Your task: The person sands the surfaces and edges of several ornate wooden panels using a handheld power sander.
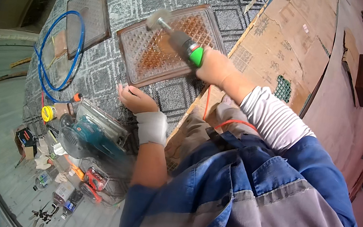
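Note:
My right hand (217, 68) is wrapped around a rotary tool (183, 43) with a dark body and a green band. On the end of its shaft is a round, pale head, blurred, over the upper left edge of a carved panel (131, 46). This brown panel has a raised grid pattern; its middle is reddish brown and its borders are whitish. My left hand (138, 100) is held near the panel's lower left edge, fingers loosely curled and apart, with nothing visible in it. A white band wraps the left wrist.
A second, greyish panel (89, 18) lies on the patterned carpet, with a blue hose (79, 45) beside it. Left of my body are a teal power saw (97, 136), a yellow tape roll (48, 113), a red tool (96, 179) and bottles. Cardboard (292, 45) covers the right side.

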Tool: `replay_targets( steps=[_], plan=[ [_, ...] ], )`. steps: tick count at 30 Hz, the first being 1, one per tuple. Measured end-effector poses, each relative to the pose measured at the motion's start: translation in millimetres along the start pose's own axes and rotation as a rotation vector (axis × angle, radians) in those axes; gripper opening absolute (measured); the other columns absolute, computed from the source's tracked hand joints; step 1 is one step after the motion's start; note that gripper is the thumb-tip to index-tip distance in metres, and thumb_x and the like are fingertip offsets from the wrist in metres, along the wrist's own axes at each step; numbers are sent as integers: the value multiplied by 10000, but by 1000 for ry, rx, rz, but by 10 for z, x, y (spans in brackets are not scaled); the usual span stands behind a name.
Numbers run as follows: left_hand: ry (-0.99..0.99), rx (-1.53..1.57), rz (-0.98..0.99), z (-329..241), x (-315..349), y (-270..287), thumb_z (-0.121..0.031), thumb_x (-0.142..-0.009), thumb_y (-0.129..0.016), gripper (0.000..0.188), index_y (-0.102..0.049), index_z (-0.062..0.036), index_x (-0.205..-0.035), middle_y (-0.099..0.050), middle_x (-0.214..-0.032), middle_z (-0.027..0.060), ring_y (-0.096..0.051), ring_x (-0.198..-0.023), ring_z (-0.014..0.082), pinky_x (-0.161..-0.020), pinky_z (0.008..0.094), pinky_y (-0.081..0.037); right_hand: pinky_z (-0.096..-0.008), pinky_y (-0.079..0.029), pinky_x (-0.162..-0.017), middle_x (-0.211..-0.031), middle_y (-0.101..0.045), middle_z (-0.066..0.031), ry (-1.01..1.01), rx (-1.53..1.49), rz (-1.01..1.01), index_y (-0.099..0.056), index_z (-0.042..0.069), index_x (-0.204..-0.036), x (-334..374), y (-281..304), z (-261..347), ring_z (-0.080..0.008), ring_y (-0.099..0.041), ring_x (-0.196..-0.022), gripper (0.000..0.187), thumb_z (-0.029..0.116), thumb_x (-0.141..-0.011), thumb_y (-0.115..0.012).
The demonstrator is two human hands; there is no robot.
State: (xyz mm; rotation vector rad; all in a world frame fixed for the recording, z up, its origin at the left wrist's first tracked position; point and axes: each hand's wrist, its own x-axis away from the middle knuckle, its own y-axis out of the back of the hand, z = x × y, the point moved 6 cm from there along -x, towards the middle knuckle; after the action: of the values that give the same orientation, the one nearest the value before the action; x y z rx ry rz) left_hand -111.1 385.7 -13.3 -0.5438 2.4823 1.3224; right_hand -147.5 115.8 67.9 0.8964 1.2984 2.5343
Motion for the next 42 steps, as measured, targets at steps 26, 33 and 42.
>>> replay_targets(
  steps=[26, 33, 42],
  plan=[
    [-84, 107, 49, 153, -44, 163, -182, -1010, -577, 198, -638, 4, -981, -658, -1211, 182, -566, -1161, 366, -1024, 490, -405, -446, -570, -857, -1004, -720, -243, 79, 23, 151, -621, -11, -1118, 63, -40, -20, -391, -711, -971, 389, 132, -759, -668],
    [-110, 107, 45, 77, -80, 168, -208, -1016, -550, 269, -655, 37, -1048, -686, -1154, 194, -608, -1098, 382, -996, 484, -425, -446, -562, -869, -998, -710, -265, 78, 25, 133, -609, -5, -1133, 84, -53, -67, -407, -702, -965, 403, 121, -754, -655],
    [-113, 105, 26, 83, -93, 165, -207, -1014, -532, 279, -661, 37, -1055, -686, -1143, 206, -609, -1082, 392, -995, 489, -424, -472, -570, -817, -924, -706, -273, 224, 167, 316, -577, -39, -1148, 311, -177, 58, -419, -708, -923, 434, 133, -757, -654]
  ],
)
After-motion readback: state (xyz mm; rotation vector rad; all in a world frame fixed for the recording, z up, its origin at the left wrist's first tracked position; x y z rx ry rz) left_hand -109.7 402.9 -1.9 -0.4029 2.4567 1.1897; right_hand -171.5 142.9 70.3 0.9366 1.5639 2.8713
